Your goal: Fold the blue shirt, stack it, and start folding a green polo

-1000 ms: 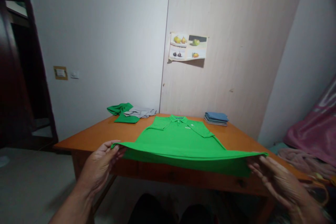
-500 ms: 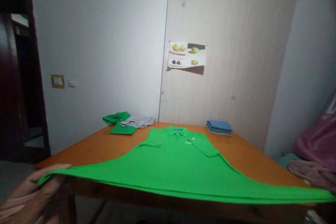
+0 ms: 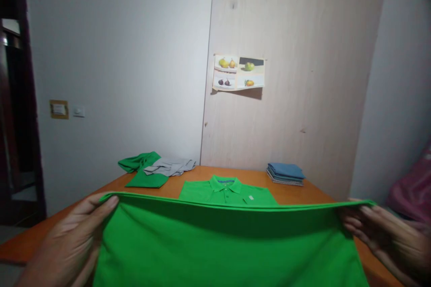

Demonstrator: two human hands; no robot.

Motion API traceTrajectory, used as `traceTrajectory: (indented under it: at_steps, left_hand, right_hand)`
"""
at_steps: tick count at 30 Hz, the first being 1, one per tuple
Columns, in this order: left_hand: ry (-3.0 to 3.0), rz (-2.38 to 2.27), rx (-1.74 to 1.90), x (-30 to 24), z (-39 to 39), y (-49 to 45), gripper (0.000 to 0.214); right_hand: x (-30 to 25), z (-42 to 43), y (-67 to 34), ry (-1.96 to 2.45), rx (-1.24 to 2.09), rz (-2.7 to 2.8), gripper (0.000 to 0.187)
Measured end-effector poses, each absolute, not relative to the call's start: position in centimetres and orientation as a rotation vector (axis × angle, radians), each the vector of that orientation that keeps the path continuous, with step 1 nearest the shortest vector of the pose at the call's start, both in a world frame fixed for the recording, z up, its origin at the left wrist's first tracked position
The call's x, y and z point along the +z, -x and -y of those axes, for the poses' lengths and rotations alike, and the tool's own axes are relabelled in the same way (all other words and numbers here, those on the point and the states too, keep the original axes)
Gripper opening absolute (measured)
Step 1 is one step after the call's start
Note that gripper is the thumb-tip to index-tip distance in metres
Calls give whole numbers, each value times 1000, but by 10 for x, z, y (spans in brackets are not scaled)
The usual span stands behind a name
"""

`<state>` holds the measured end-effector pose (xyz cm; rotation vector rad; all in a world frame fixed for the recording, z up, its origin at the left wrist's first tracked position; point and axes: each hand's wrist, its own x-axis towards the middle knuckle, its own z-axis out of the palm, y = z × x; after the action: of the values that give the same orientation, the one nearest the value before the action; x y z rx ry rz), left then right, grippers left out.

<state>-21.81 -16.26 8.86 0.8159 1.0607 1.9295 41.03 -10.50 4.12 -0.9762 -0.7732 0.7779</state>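
A bright green polo shirt [image 3: 232, 246] lies partly on the table, its collar and shoulders spread toward the wall. Its lower part is raised and stretched between my two hands, hiding the middle of the shirt. My left hand [image 3: 72, 237] pinches one end of the raised edge, thumb on top. At the other end, my right hand [image 3: 384, 235] grips the cloth, its fingers partly behind the fabric. The edge between them is nearly straight, sagging slightly in the middle.
At the table's [image 3: 313, 193] back left lie a dark green garment [image 3: 148, 179] and a crumpled grey cloth [image 3: 171, 167]. A stack of folded clothes [image 3: 286, 174], blue on top, stands back right. Behind is a wall with a fruit picture [image 3: 239, 72].
The shirt's lower edge has been lifted and brought away from the table's front, toward the collar. My hands have come closer together, and my right hand is now in view.
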Motion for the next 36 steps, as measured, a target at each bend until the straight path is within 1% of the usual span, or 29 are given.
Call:
traceTrajectory:
  at_steps: [3,6,9,13,16,19,25,28,33,36]
  left_hand:
    - [-879,-1040,1815,114,137,194,50]
    - [-1024,-1046,1835,126,99,193,45]
    - [-1115,-1120,1862,131,51,199,42]
    - [-1076,-1187,1874,131,-5,195,39]
    - [-1020,-1231,1826,119,-39,188,33]
    - [-1006,-1325,1766,93,-64,187,29]
    - [-1035,-1397,1635,38,-92,200,30]
    - [-1039,-1453,1620,35,-100,206,30]
    - [-1119,-1651,1633,52,-123,210,25]
    - [-1168,-1718,1617,54,-144,206,20]
  right_hand:
    - [62,75,-385,972,946,809,21]
    - [69,45,-379,958,991,783,24]
    - [74,10,-378,930,1003,767,19]
    - [77,-34,-370,955,1034,720,10]
    - [67,-62,-359,1005,1048,701,11]
    - [45,-84,-349,1101,1081,709,11]
    - [10,-105,-341,1212,1137,698,11]
    - [11,-112,-345,1252,1140,696,11]
    - [31,-132,-353,1345,1119,692,10]
    - [34,-147,-349,1404,1074,684,10]
